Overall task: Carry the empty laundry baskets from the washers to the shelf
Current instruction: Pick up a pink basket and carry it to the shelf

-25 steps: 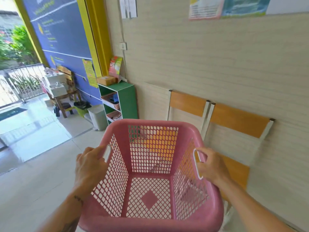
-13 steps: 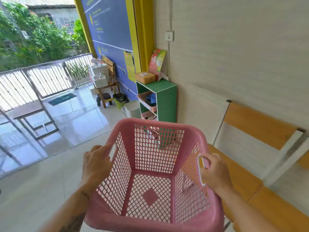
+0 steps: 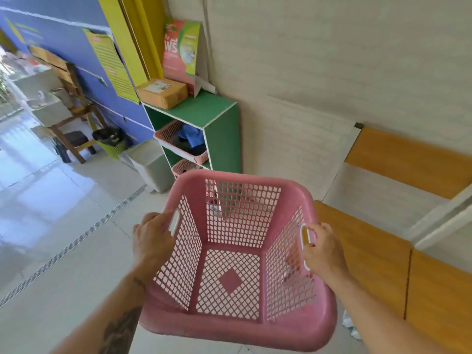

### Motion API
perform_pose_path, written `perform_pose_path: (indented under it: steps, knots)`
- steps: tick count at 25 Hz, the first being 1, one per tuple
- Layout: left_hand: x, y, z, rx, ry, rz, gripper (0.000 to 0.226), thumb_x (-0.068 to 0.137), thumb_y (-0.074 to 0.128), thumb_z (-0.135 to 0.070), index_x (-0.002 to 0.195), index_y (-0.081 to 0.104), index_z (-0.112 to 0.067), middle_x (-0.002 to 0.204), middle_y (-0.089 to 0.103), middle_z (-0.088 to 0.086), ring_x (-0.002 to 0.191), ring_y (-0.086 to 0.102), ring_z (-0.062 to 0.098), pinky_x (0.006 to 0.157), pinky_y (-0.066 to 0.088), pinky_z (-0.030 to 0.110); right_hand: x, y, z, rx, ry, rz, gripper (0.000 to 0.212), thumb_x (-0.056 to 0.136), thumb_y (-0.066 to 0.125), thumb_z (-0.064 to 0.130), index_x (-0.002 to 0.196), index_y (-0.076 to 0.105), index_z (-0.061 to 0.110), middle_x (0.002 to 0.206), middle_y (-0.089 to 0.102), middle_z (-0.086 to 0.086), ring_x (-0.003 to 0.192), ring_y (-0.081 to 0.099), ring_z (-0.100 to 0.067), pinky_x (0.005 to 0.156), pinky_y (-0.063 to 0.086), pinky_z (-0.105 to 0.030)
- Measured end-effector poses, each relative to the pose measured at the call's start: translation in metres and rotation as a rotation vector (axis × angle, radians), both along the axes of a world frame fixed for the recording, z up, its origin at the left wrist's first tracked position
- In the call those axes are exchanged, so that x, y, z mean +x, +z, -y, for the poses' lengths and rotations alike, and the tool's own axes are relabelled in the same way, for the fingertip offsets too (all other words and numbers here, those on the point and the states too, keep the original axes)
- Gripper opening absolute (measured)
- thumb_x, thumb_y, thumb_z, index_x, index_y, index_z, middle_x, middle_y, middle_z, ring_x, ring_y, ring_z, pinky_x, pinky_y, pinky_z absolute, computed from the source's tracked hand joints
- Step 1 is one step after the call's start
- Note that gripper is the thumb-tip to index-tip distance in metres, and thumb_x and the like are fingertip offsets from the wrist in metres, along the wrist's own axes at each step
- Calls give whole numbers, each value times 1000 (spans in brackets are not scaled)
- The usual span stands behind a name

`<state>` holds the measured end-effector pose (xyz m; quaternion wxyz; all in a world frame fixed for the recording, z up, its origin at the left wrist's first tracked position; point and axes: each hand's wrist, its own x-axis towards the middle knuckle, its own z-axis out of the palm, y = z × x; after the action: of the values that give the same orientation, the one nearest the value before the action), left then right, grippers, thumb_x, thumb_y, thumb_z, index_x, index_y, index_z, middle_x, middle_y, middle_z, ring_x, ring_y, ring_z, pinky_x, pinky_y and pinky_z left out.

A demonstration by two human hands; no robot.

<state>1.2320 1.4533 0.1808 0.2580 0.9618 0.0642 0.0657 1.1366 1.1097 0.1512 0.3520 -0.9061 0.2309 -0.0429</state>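
I hold an empty pink mesh laundry basket (image 3: pixel 237 328) in front of me, low in the head view. My left hand (image 3: pixel 152 241) grips its left handle and my right hand (image 3: pixel 323 249) grips its right handle. Just beyond the basket stands a green shelf (image 3: pixel 219 139) against the beige wall. Two pink baskets sit in it: an upper one (image 3: pixel 167 132) holding blue cloth and a lower one (image 3: pixel 182 167), partly hidden behind my basket.
A cardboard box (image 3: pixel 162 92) and a pink-green carton (image 3: pixel 181 52) sit on top of the shelf. A grey bin (image 3: pixel 150 164) stands left of it, then a green bin (image 3: pixel 112 143) and a wooden table (image 3: pixel 71 98). Wooden bench seats (image 3: pixel 383 251) line the wall at right.
I have walked closer to the green shelf, which now looms larger just past the basket. Both hands keep the same grip on the handles.
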Motion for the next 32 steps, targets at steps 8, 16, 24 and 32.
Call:
perform_pose_path:
  steps: [8, 16, 24, 32]
  knots:
    - [166, -81, 41, 29, -173, -181, 66, 74, 49, 5, 128, 61, -31, 122, 56, 2, 107, 44, 31, 87, 30, 33, 91, -77, 0, 95, -216, -235, 58, 74, 56, 0, 130, 55, 15, 119, 52, -8, 102, 51, -21, 81, 40, -28]
    - [291, -185, 73, -57, -262, -417, 60, 72, 51, -7, 124, 61, -36, 112, 49, -4, 105, 42, 27, 84, 35, 35, 176, -160, -21, 226, -498, -399, 63, 72, 56, 3, 132, 48, 19, 130, 45, -5, 101, 55, -24, 67, 54, -31]
    - [379, -310, 79, -178, -377, -650, 49, 66, 56, -30, 113, 60, -43, 114, 50, -14, 99, 60, 30, 77, 58, 47, 235, -243, -44, 329, -641, -546, 65, 80, 55, 1, 139, 37, 23, 117, 36, -1, 70, 47, -3, 44, 43, -13]
    - [399, -329, 86, -277, -404, -753, 35, 86, 59, -12, 119, 66, -18, 130, 47, -5, 85, 61, 9, 62, 51, 19, 244, -276, -28, 380, -612, -569, 79, 79, 53, -6, 147, 30, 27, 145, 27, -2, 97, 42, -14, 50, 38, -12]
